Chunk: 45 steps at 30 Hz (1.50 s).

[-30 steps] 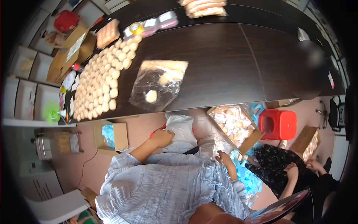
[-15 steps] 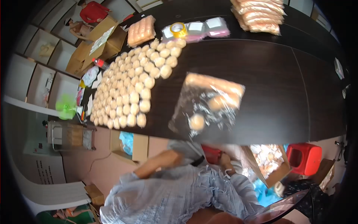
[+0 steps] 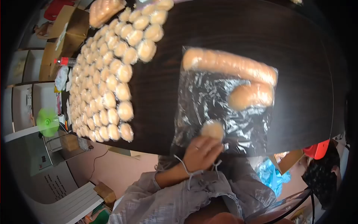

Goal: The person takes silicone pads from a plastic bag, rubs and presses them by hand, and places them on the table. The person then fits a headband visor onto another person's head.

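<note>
My left hand (image 3: 202, 152), with a tie at the wrist, reaches over the table's front edge. Its bent fingers press together against the near side of a round tan ball (image 3: 212, 130), partly covering it; the hand is slightly blurred. That ball lies at the lower part of a clear plastic bag (image 3: 197, 97) spread flat on the table. Across the bag's far end runs a row of tan balls (image 3: 227, 65) packed side by side. A shorter group of balls (image 3: 251, 96) sits beneath it at the right. My right hand does not show.
Many individually wrapped balls (image 3: 108, 80) cover the dark table's (image 3: 298, 74) left side. A filled pack (image 3: 106, 12) lies behind them. At left are a cardboard box (image 3: 61, 41), a red-capped bottle (image 3: 65, 61) and a green fan (image 3: 47, 122). A red stool (image 3: 317, 149) stands at lower right.
My left hand has come up from below the table edge to the ball in the bag. My right hand has gone out of sight. The view has moved closer to the bag.
</note>
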Motion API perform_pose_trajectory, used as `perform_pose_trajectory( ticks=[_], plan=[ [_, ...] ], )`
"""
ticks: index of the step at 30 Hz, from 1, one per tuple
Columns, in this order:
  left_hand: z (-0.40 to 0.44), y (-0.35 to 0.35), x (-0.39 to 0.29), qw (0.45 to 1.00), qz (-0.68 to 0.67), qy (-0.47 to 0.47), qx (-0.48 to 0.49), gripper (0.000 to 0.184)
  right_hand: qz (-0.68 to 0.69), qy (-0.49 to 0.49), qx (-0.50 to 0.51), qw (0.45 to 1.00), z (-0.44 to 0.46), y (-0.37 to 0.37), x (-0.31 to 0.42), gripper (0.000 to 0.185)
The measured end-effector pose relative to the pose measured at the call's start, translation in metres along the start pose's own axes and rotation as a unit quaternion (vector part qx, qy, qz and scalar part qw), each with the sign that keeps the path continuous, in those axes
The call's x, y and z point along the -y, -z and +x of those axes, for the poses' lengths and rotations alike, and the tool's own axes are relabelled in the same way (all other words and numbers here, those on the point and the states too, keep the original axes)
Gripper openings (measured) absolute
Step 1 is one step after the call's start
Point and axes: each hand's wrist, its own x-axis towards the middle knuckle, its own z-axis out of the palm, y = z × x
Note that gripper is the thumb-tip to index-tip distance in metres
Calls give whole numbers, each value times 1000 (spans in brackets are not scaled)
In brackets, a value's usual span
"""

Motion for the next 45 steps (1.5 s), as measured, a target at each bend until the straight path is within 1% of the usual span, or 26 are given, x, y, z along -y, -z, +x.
perform_pose_trajectory(
  ticks=[2, 3, 5, 10, 11, 13, 14, 16, 17, 18, 19, 20, 21, 22, 23, 24, 25, 27, 28, 30, 31, 34, 35, 41, 43, 45],
  plan=[
    [1, 0, -7, 995, 91, 31, 4, 34, 82, -25, 1, 996, -19, 9, 2, 34],
    [3, 1, -9, 996, 88, 28, 6, 34, 126, -33, 6, 992, -25, 9, 4, 34],
    [6, 0, -13, 985, 143, 88, 36, 38, 209, -39, 19, 977, -38, 12, 19, 34],
    [-8, -26, 2, 988, 146, 42, -4, 42, 392, -33, 79, 916, -44, 7, 82, 34],
    [-9, -30, 6, 989, 144, 35, -12, 42, 390, -22, 82, 917, -59, -1, 90, 34],
    [-13, -35, 15, 992, 109, 20, -65, 40, 235, 34, 156, 959, -92, -13, 101, 33],
    [-16, -35, 18, 992, 92, 13, -91, 39, 154, 61, 190, 968, -110, -19, 105, 33],
    [-28, -30, 13, 990, 73, 1, -119, 38, -10, 110, 252, 961, -146, -30, 113, 33],
    [-35, -25, 4, 991, -21, 67, -110, 37, -94, 135, 277, 947, -170, -26, 112, 33],
    [-45, -20, -7, 979, -116, 135, -96, 36, -177, 154, 298, 925, -192, -23, 112, 33],
    [-56, -14, -19, 953, -210, 204, -80, 35, -258, 169, 316, 897, -218, -7, 111, 33],
    [-63, -9, -29, 913, -300, 269, -61, 34, -337, 182, 333, 862, -243, 1, 107, 34],
    [-68, -4, -38, 913, -303, 267, -60, 34, -413, 192, 347, 820, -267, 5, 109, 34],
    [-71, 1, -48, 934, -278, 209, -86, 32, -486, 202, 358, 771, -282, -10, 108, 35],
    [-73, 4, -58, 949, -253, 150, -112, 30, -487, 204, 354, 772, -295, -18, 101, 35],
    [-75, 6, -67, 959, -229, 91, -138, 28, -390, 402, 220, 799, -305, -33, 92, 42],
    [-78, 6, -74, 965, -204, 32, -163, 26, -268, 573, 72, 771, -309, -47, 82, 50],
    [-84, 2, -83, 964, -222, 18, -147, 26, -182, 621, 128, 751, -300, -74, 74, 56],
    [-86, 0, -86, 963, -233, 9, -133, 26, -182, 621, 123, 752, -293, -79, 70, 56],
    [-93, -1, -87, 962, -250, -2, -108, 26, -68, 521, 157, 836, -279, -84, 66, 52],
    [-96, 2, -84, 962, -251, 3, -108, 26, -68, 517, 157, 839, -277, -85, 66, 52],
    [-107, 12, -68, 924, -369, 97, -36, 28, 17, 390, 273, 879, -277, -80, 68, 51],
    [-110, 13, -64, 904, -408, 128, -13, 28, 47, 343, 308, 886, -276, -79, 67, 51],
    [-118, 5, -48, 872, -441, 209, -39, 30, 67, 300, 330, 893, -262, -83, 66, 49],
    [-113, 7, -52, 931, -336, 129, -59, 28, 54, 313, 313, 895, -258, -86, 65, 49],
    [-110, 6, -55, 971, -223, 47, -77, 26, 42, 325, 296, 897, -254, -87, 64, 48]
  ],
)
